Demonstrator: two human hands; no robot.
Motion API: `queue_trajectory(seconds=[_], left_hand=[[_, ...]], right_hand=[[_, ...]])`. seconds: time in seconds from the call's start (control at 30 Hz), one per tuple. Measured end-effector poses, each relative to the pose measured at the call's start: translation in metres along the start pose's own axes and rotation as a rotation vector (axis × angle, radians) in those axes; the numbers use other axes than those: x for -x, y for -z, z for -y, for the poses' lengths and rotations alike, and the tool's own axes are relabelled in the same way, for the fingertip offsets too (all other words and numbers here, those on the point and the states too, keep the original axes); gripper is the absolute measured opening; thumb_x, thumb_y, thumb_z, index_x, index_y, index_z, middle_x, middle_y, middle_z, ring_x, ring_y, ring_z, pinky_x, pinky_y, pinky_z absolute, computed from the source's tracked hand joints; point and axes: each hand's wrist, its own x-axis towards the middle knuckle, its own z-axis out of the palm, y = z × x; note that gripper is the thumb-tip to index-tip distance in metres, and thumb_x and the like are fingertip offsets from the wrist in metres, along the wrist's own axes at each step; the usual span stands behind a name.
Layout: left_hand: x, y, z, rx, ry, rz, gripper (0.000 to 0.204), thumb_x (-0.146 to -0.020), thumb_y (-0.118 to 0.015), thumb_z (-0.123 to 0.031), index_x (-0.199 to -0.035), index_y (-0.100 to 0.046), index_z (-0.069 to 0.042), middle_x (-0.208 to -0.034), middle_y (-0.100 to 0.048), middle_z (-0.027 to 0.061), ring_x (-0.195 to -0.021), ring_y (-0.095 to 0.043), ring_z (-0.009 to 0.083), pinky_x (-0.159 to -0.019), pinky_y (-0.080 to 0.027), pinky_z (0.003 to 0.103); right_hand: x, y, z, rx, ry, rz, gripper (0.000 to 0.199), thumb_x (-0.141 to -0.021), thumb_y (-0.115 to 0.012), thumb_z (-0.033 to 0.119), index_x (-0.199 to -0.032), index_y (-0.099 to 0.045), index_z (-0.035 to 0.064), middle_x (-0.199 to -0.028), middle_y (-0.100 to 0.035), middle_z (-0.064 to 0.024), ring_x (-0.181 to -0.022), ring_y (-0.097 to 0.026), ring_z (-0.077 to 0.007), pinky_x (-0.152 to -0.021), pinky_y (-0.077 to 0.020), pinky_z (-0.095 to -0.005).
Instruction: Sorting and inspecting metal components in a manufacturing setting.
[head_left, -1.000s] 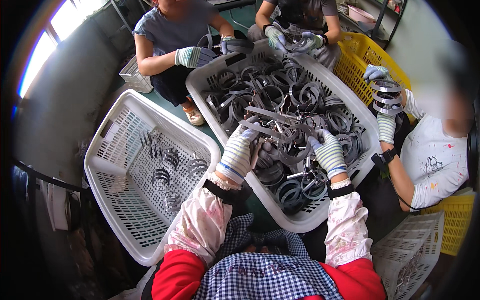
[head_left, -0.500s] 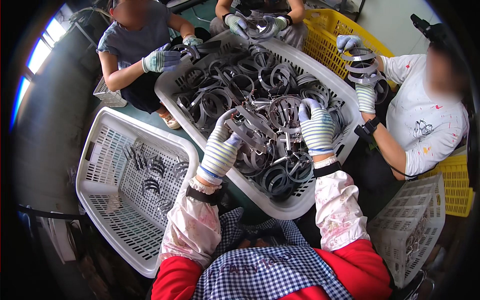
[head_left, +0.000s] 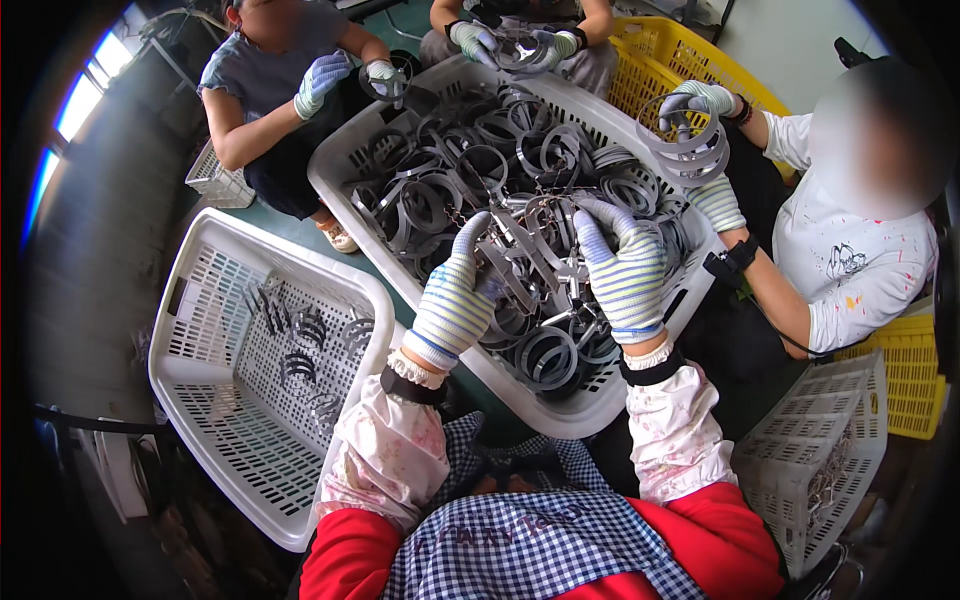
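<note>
Both my hands wear striped knit gloves and work over a large white slotted basket (head_left: 572, 425) heaped with grey metal rings. My left hand (head_left: 452, 305) is closed, thumb pointing up, on one side of a cluster of curved metal strips and rings (head_left: 532, 250). On the other side of that cluster, my right hand (head_left: 627, 268) is closed with its fingers bent inward. Thin rods show among the strips. My palms and gloves hide the exact grip points. Just below the cluster, loose dark rings (head_left: 547, 357) lie in the basket.
At left stands another white basket (head_left: 265, 405) with several small stacks of curved metal pieces. Three co-workers sit around the big basket; the one at right holds several rings (head_left: 690, 150). Yellow crates (head_left: 735, 75) stand behind, and a translucent crate (head_left: 815, 450) stands at lower right.
My hands have come closer together, turning the metal cluster between them. The right co-worker has raised the rings toward the basket; the left co-worker's hands have come apart, one holding a ring.
</note>
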Motion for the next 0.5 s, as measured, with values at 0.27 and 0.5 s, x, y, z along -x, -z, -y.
queue_trajectory(seconds=[0.27, 0.5], left_hand=[[-0.001, 0.001, -0.006, -0.056, -0.034, 0.006, 0.063, -0.090, -0.054, 0.002, -0.148, -0.034, -0.011, -0.102, -0.067, 0.0100, -0.092, -0.066, 0.0178, -0.085, -0.052, 0.031], [0.000, 0.000, -0.004, -0.037, -0.055, -0.027, 0.064, -0.089, -0.054, 0.003, -0.148, -0.034, -0.011, -0.092, -0.068, 0.0075, -0.086, -0.067, 0.0176, -0.081, -0.052, 0.030]], right_hand=[[0.006, -0.007, -0.003, -0.041, 0.039, -0.002, 0.023, -0.091, -0.069, 0.015, -0.107, -0.069, -0.0015, -0.094, -0.073, -0.0137, -0.083, -0.069, -0.0189, -0.077, -0.0546, -0.0305], [0.006, -0.007, 0.000, 0.156, 0.201, -0.011, 0.021, -0.091, -0.068, 0.015, -0.107, -0.070, 0.0012, -0.096, -0.072, -0.0160, -0.085, -0.070, -0.0278, -0.078, -0.0554, -0.0350]])
